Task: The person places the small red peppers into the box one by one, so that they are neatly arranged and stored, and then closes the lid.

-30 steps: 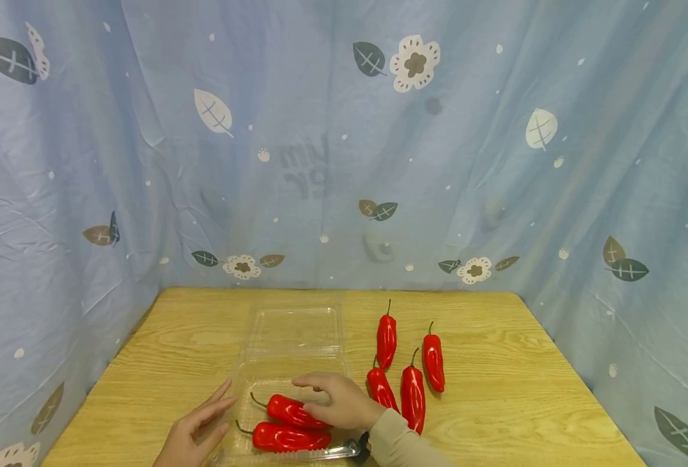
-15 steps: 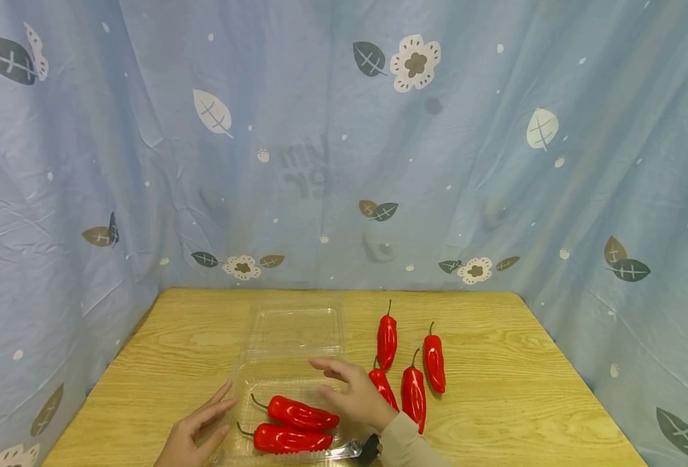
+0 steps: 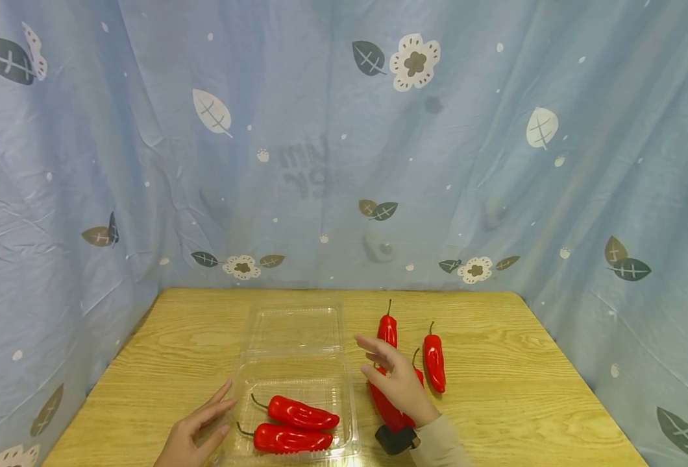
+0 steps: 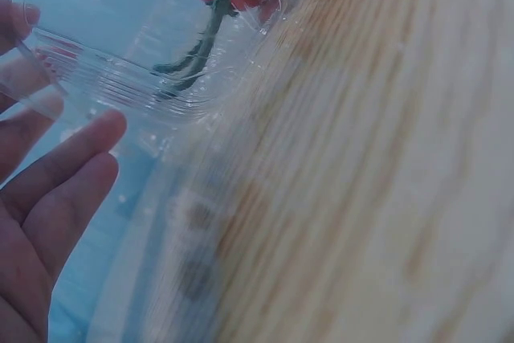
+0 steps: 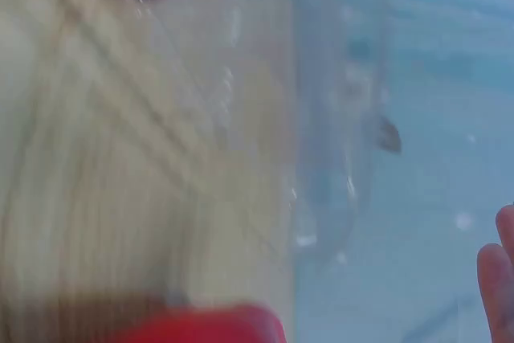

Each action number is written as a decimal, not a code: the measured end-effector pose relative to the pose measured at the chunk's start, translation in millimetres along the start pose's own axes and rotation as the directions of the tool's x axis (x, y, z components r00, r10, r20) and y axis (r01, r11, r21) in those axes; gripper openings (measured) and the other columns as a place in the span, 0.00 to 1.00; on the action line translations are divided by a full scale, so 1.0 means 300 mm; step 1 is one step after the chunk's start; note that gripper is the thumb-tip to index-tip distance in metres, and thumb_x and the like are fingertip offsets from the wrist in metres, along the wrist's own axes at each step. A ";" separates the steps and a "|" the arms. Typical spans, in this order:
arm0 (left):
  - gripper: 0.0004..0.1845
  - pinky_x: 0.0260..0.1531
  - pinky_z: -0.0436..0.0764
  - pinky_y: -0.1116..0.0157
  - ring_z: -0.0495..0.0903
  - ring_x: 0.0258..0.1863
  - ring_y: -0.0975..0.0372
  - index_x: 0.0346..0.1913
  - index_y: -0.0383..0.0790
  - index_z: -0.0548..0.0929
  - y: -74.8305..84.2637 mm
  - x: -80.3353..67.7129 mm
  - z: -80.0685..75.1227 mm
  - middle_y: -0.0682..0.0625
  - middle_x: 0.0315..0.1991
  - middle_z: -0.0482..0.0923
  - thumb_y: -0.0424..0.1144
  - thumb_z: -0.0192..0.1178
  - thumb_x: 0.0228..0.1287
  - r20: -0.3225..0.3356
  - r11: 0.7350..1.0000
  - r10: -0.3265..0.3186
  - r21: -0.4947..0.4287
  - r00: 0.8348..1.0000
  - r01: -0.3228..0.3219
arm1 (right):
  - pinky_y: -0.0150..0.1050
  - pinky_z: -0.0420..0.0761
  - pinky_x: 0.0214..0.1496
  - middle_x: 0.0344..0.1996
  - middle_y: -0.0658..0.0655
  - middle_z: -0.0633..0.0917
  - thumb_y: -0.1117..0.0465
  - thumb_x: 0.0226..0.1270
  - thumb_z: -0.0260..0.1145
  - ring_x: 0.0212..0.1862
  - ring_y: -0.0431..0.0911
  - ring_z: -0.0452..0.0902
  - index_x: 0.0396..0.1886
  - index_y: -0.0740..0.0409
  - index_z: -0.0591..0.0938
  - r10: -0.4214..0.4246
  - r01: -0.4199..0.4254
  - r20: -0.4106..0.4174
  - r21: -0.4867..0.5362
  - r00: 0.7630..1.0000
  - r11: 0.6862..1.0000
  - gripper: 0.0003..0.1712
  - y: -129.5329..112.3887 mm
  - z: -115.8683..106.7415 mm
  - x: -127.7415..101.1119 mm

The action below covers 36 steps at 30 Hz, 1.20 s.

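A clear plastic clamshell box [image 3: 347,415] lies open on the wooden table [image 3: 496,402], its lid [image 3: 294,328] folded back. Two red peppers [image 3: 303,413] [image 3: 285,438] lie in its near tray. My left hand [image 3: 195,433] rests flat against the box's left wall, fingers straight; the left wrist view shows those fingers [image 4: 56,174] by the clear wall and a pepper stem [image 4: 210,30]. My right hand [image 3: 395,379] hovers open over several loose red peppers [image 3: 434,362] right of the box, holding nothing. The right wrist view is blurred, showing a pepper [image 5: 209,328] at the bottom.
A blue curtain with leaf and flower prints [image 3: 344,149] hangs behind and on both sides of the table. Bare wood lies to the right of the loose peppers and to the left of the box lid.
My right hand has let go of the pepper in the box and moved right, over the loose peppers. The left hand has stayed put.
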<state>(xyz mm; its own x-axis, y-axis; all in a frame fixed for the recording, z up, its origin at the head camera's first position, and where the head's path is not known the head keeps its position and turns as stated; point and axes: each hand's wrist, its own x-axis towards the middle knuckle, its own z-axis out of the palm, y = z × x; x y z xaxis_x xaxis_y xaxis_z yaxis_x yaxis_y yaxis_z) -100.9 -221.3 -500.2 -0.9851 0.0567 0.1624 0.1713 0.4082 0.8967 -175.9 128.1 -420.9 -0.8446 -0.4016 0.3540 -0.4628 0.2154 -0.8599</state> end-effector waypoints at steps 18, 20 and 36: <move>0.19 0.42 0.74 0.79 0.68 0.50 0.81 0.54 0.41 0.76 -0.014 0.000 0.005 0.43 0.65 0.60 0.39 0.58 0.60 -0.004 0.998 -0.062 -0.017 0.998 0.062 | 0.34 0.69 0.60 0.61 0.61 0.69 0.62 0.64 0.58 0.61 0.46 0.67 0.62 0.58 0.67 0.026 -0.036 -0.280 -0.031 0.960 0.999 0.26 0.165 -0.224 -0.058; 0.19 0.41 0.75 0.79 0.69 0.49 0.81 0.54 0.40 0.76 -0.011 0.000 0.004 0.43 0.64 0.61 0.39 0.57 0.60 -0.010 0.999 -0.053 0.001 0.999 0.053 | 0.30 0.68 0.60 0.61 0.62 0.69 0.61 0.64 0.58 0.61 0.45 0.66 0.62 0.58 0.67 0.057 -0.066 -0.310 -0.020 0.949 0.998 0.26 0.177 -0.243 -0.065; 0.19 0.40 0.76 0.79 0.69 0.48 0.81 0.54 0.40 0.76 0.009 0.004 0.004 0.44 0.64 0.61 0.40 0.58 0.59 0.002 0.993 -0.111 -0.028 0.994 0.111 | 0.18 0.64 0.57 0.63 0.59 0.67 0.60 0.63 0.59 0.61 0.34 0.63 0.64 0.58 0.65 0.236 -0.223 -0.430 0.080 0.871 0.971 0.29 0.307 -0.327 -0.130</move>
<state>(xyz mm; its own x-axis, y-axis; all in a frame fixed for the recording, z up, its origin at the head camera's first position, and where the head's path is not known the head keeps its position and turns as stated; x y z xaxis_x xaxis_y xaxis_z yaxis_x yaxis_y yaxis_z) -101.7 -218.9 -498.1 -0.9981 0.0126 0.0610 0.0611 0.3864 0.9203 -212.2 250.9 -477.8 -0.9609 0.0839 0.2637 -0.2392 0.2274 -0.9440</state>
